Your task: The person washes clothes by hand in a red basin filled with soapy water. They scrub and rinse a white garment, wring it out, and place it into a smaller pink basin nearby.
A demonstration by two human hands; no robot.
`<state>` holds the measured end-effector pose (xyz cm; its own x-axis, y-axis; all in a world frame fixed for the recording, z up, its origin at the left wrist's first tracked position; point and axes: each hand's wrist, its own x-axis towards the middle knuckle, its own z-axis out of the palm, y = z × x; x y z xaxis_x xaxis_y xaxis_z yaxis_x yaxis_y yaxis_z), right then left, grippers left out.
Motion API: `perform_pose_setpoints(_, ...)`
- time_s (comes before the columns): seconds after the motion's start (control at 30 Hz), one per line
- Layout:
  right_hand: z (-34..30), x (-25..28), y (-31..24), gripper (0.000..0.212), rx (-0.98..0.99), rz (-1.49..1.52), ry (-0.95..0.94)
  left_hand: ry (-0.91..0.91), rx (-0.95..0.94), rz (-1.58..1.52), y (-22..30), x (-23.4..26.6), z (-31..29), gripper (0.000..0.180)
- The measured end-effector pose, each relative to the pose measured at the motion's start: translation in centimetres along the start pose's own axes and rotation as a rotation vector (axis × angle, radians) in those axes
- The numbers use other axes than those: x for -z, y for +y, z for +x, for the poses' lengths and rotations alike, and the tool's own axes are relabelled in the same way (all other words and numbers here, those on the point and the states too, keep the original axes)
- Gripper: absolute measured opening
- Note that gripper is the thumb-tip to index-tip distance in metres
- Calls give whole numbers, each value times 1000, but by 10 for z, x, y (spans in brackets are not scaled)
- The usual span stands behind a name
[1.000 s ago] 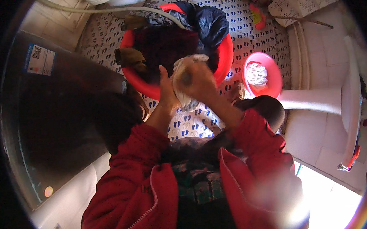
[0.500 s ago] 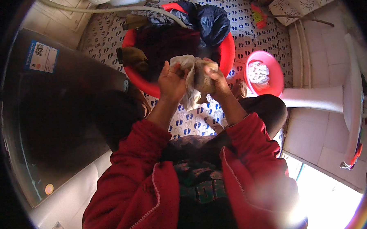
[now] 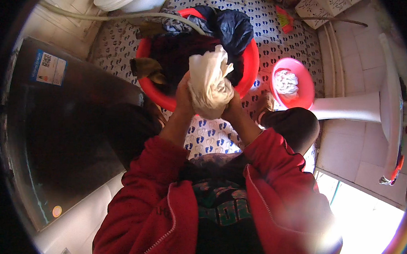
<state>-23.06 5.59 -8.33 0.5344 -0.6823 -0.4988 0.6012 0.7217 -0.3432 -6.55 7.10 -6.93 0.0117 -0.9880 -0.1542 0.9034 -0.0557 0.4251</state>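
Observation:
A bunched, off-white cloth (image 3: 210, 83) hangs between my hands over the near side of a large red basin (image 3: 252, 70). Its upper part stands up in folds and its lower part is a rounded, brownish bulge; what kind of garment it is, I cannot make out. My left hand (image 3: 183, 94) grips it from the left, my right hand (image 3: 231, 107) from the lower right, with most of the fingers hidden behind it. Dark clothes (image 3: 173, 53) fill the basin, and an olive piece (image 3: 149, 70) drapes over its left rim.
A black plastic bag (image 3: 235, 28) lies at the basin's far right. A pale hose (image 3: 130, 15) runs into the basin. To the right, a pink basin (image 3: 307, 84) holds white cloth (image 3: 285, 81) beside a sink pedestal (image 3: 348, 108). A dark appliance panel (image 3: 76, 132) stands at left.
The cloth has turned from being spread between both hands to a gathered bundle with its top up. My right hand has moved lower and inward, beneath the bundle.

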Motion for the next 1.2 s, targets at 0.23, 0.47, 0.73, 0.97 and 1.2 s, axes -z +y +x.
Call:
perform_pose_setpoints(0.23, 8, -28, -39, 59, 458, -543, 148, -60, 246, 76, 19, -51, -9, 57)
perform_pose_setpoints(0.47, -30, -55, -1, 81, 1033, -1568, -12, -138, 175, -213, -22, 40, 7, 54)
perform_pose_setpoints(0.73, 14, -28, -62, 81, 691, -1446, 442, -116, 308, -508, -50, 29, -1, 58)
perform_pose_setpoints(0.97, -51, -73, 12, 78, 870, -1756, 83, -192, 152, -392, -44, 73, -3, 63)
perform_pose_setpoints(1.2, 2, -19, -29, 76, 814, -1400, 371, -67, 158, -298, -41, 31, -6, 61)
